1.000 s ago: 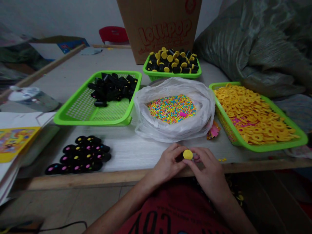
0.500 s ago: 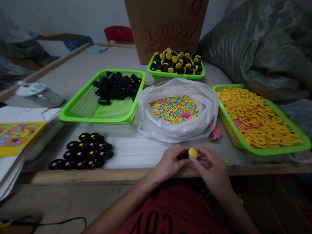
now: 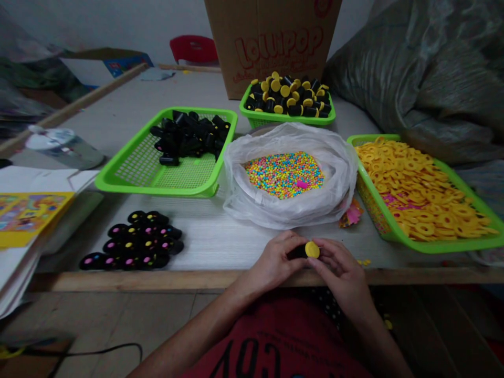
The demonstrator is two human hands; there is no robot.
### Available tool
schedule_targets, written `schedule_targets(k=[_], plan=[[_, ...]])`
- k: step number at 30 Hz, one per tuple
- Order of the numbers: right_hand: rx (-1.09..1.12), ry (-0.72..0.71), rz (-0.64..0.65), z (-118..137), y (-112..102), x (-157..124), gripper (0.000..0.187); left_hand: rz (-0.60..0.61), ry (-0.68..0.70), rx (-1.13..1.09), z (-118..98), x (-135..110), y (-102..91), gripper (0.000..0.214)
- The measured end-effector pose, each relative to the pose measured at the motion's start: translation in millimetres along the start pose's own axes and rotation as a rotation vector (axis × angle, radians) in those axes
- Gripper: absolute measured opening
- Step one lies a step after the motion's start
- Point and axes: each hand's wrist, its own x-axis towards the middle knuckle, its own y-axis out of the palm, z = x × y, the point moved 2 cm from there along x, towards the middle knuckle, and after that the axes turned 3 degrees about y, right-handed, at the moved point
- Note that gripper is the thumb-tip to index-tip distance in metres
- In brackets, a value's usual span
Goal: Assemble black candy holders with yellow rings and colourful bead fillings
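Note:
Close to the table's front edge, my left hand is closed around a small black container, whose body is mostly hidden by the fingers. A round yellow cap shows at its right end, facing me. My right hand pinches at that cap, thumb in front and fingers curled behind. Just beyond both hands lies a white plastic bag, rolled open, full of small coloured beads with one pink piece among them. To the left, several black containers stand in rows, with coloured beads showing in their open tops.
A green basket of black pieces sits back left. Behind the bag, another green basket holds yellow-capped black containers. A third basket at right is heaped with yellow ring-shaped pieces. A cardboard box, large sack and papers surround them.
The view has shifted slightly. Both hands stay in nearly the same place on the capped container, and the yellow cap faces me a little more squarely.

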Motion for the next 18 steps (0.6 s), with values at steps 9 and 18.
schedule_targets(k=[9,18], plan=[[0.046,0.044,0.008,-2.3,1.2,-0.6,0.026,-0.015,0.004,-0.021,2.4,0.2,0.5,0.029],[0.017,0.021,-0.011,-1.6,-2.3,-1.3,0.029,0.050,-0.127,-0.247,-1.4,0.9,-5.9,0.035]])
